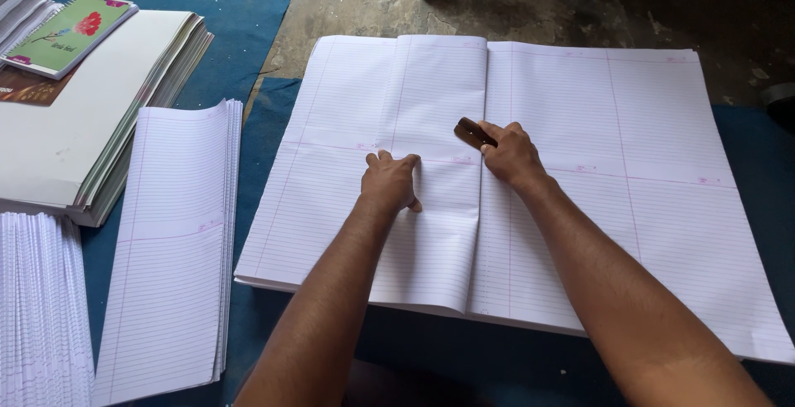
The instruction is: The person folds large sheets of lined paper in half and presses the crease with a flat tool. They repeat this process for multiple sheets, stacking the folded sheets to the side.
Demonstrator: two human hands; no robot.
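Here, hands (451, 171) (2) on ruled sheets (580, 167)

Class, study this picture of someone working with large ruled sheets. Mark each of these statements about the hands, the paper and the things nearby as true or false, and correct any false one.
1. The right hand grips a dark brown tool at the fold of the ruled sheets. True.
2. The left hand is lifted clear of the paper. False: it presses flat on the folded-over sheet.
3. A green-covered spiral notebook lies on a pile at the upper left. True.
4. The narrow stack of folded ruled paper lies to the right of the hands. False: it lies to their left.
5. The cloth under the piles is red. False: it is blue.
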